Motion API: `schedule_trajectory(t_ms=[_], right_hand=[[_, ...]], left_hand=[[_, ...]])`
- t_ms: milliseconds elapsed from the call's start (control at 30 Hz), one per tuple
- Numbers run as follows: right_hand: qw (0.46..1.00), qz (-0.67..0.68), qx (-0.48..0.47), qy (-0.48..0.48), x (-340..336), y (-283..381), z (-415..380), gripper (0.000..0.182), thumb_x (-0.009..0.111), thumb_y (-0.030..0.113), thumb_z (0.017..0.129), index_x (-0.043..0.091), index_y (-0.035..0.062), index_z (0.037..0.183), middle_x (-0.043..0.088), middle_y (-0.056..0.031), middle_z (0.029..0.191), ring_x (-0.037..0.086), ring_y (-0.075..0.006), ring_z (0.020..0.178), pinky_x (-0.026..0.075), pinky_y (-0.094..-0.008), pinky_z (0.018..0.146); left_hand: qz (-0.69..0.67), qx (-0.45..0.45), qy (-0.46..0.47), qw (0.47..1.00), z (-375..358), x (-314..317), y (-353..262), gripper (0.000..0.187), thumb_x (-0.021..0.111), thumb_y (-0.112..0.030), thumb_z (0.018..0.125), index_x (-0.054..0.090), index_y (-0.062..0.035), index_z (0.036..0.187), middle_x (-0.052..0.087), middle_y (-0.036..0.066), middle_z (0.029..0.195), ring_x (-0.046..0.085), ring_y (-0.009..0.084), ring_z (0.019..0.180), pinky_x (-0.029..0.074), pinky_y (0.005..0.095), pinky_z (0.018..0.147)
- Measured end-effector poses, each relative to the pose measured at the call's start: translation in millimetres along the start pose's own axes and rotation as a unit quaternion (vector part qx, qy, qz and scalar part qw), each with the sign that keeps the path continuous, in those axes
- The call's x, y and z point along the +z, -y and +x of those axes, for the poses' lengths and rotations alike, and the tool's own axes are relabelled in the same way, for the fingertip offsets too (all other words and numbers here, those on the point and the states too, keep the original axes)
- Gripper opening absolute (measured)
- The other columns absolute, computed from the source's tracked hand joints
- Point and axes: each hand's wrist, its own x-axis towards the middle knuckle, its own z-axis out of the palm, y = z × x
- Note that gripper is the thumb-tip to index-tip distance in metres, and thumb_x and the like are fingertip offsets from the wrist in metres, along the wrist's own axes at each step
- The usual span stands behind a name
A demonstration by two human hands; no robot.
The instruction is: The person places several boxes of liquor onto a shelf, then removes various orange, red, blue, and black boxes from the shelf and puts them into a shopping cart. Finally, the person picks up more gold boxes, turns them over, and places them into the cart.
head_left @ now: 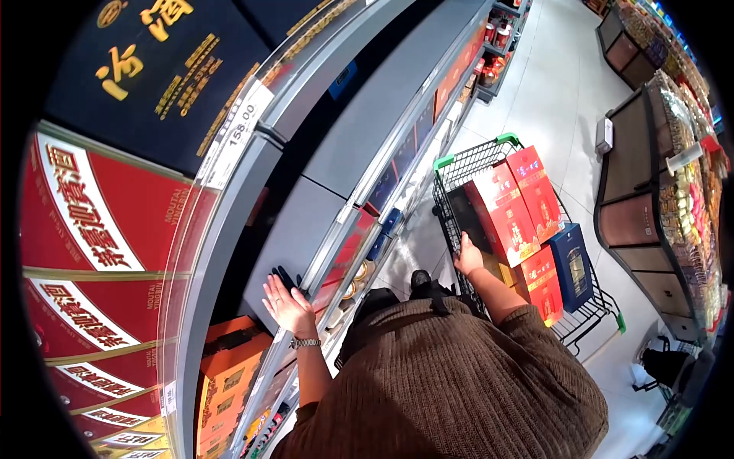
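My left hand [289,307] is held over the front edge of a grey shelf [306,229], its fingers stretched out and nothing in it. An orange box [229,382] stands on the shelf just below that hand. My right hand [467,255] is at the near side of a shopping cart [456,180], beside a red box [501,214]; its fingers are partly bent, and whether they grip the cart's rim is unclear. The cart holds another red box [535,191], a lower red box [540,283] and a dark blue box [572,266].
Stacked red boxes [92,206] and a black box with gold lettering [153,69] fill the shelves at left, above a price tag [239,126]. Bins of packaged goods [634,214] stand at right. Pale floor tiles [562,92] run between.
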Motion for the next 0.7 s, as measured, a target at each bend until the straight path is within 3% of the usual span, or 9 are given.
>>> schedule_trajectory(t_ms=[100,233,333,467,700], right_hand=[[1.0,-0.002,-0.008,0.004,6.8,-0.1,-1.9,0.082,0.067,0.01,0.077,0.027,-0.006,0.147,0.058,-0.032,0.123,0.064,-0.0443,0.099,0.053,-0.0477,0.086],[1.0,0.004,-0.009,0.027,8.9,6.5,-13.8,0.078,0.064,0.005,0.076,0.03,-0.0054,0.145,0.058,-0.0324,0.124,0.064,-0.045,0.098,0.053,-0.0491,0.084],[0.999,0.0,-0.022,0.038,11.3,12.2,-23.5,0.077,0.062,0.002,0.074,0.03,-0.0051,0.144,0.059,-0.0313,0.12,0.064,-0.0451,0.095,0.053,-0.0493,0.083],[0.998,0.014,-0.032,0.061,11.7,18.2,-36.8,0.084,0.066,0.001,0.071,0.03,-0.0029,0.146,0.053,-0.0293,0.13,0.063,-0.0438,0.102,0.053,-0.0462,0.087],[0.995,0.033,-0.015,0.088,10.1,35.6,-48.1,0.082,0.066,0.0,0.071,0.031,0.001,0.146,0.05,-0.0251,0.138,0.061,-0.0441,0.107,0.052,-0.0471,0.09]], left_hand=[[-0.01,-0.027,0.065,0.997,-3.0,10.6,6.4,0.045,0.041,-0.022,0.099,0.052,-0.0033,0.138,0.057,0.017,0.139,0.051,0.0328,0.132,0.031,0.0459,0.115],[-0.038,0.014,0.027,0.999,-2.7,16.1,11.4,0.041,0.041,-0.023,0.1,0.06,-0.0013,0.13,0.062,0.019,0.131,0.06,0.0355,0.121,0.046,0.0425,0.103],[-0.064,0.04,-0.009,0.997,-1.8,17.0,8.1,0.041,0.039,-0.023,0.101,0.063,0.0009,0.125,0.064,0.022,0.127,0.062,0.0369,0.117,0.047,0.0435,0.102],[-0.093,0.047,-0.025,0.994,-2.2,18.4,4.6,0.043,0.039,-0.025,0.102,0.065,0.0042,0.119,0.064,0.024,0.125,0.063,0.0372,0.115,0.048,0.0422,0.102],[-0.079,0.034,-0.011,0.996,-3.2,2.1,-12.3,0.039,0.043,-0.023,0.1,0.067,0.0011,0.12,0.065,0.02,0.127,0.063,0.034,0.117,0.049,0.0409,0.101]])
